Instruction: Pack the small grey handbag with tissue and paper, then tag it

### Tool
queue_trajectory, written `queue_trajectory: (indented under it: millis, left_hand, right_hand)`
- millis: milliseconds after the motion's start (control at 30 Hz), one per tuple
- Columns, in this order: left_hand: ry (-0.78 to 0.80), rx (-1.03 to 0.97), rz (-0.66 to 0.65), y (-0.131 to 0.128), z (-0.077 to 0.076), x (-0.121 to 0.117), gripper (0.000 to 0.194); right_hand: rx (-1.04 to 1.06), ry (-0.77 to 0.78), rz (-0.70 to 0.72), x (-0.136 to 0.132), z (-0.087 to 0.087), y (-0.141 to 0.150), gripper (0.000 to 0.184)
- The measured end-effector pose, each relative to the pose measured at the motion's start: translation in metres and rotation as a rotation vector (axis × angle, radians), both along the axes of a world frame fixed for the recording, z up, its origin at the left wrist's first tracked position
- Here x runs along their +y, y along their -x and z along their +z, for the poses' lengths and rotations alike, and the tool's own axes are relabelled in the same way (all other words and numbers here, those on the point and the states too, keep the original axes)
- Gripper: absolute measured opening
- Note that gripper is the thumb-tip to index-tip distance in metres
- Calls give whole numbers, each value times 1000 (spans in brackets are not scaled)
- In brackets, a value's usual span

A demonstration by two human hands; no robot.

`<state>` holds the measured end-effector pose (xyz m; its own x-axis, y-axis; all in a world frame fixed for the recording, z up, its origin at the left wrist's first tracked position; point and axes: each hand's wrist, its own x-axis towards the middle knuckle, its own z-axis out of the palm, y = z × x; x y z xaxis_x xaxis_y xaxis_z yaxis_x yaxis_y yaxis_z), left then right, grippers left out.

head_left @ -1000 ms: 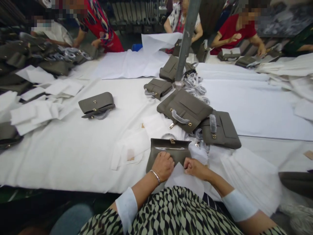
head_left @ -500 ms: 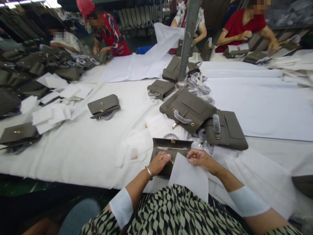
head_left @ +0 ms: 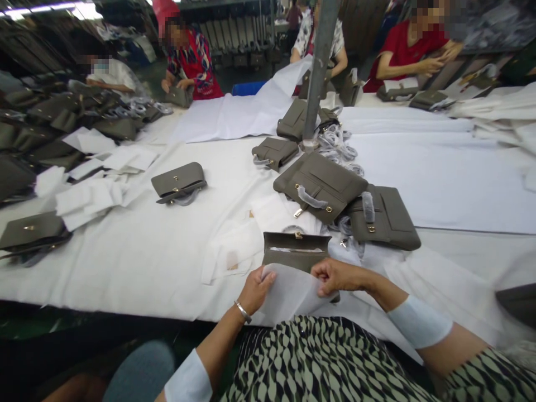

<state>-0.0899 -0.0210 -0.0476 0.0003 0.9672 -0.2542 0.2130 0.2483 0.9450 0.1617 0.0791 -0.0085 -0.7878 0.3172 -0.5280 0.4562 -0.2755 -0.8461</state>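
White and thin, a sheet (head_left: 288, 290) now spans both hands in the head view: the left hand (head_left: 254, 290), which a moment ago lay on the open grey-brown bag (head_left: 293, 259), pinches one edge, while the right hand (head_left: 335, 275) grips the other. The bag lies on the white table cover (head_left: 146, 262), just beyond the sheet, which hides its lower front; whether the right fingers also touch it, I cannot tell.

White-covered table (head_left: 138, 262) spans the workroom. Grey metal post (head_left: 320, 67) rises mid-table, blue item (head_left: 249, 88) beyond it. Dark floor (head_left: 238, 67), packed racks (head_left: 234, 33) behind, bright ceiling lights (head_left: 86, 10) top left.
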Motion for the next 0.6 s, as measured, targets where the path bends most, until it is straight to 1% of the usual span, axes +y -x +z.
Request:
queue_trajectory:
  millis: [33,67,133,200,233,267,333,400,500,600]
  left_hand:
    - [-5,16,29,0,1,-5,33]
    - [-13,24,56,0,2,-9,32]
    - [-37,42,98,0,4,-10,32]
    - [-81,135,107,-1,4,-5,32]
    - [-109,230,99,-1,2,-1,32]
    - [-137,341,86,-1,-1,3,32]
    - [-178,546,57,1,-11,12,31]
    - [-196,658,41,3,-22,20,30]
    - [-223,743,10,8,-33,28,27]
    - [-266,817,-19,16,-37,34,28]
  right_hand:
    - [2,11,12,-3,4,-7,30]
    - [8,13,-6,-5,7,-13,31]
    - [18,-2,-128,-5,9,-20,32]
    - [-14,-54,-274,0,5,-24,35]
    - [-70,-126,-322,3,1,-25,36]
    - [-146,-229,-348,7,-4,-25,35]
    - [-304,-473,-356,15,-15,-25,29]
    - [-402,-652,-354,19,-24,-23,23]
    - [-425,-750,-375,17,-29,-21,21]
    - [-414,-805,-389,13,-24,-20,22]
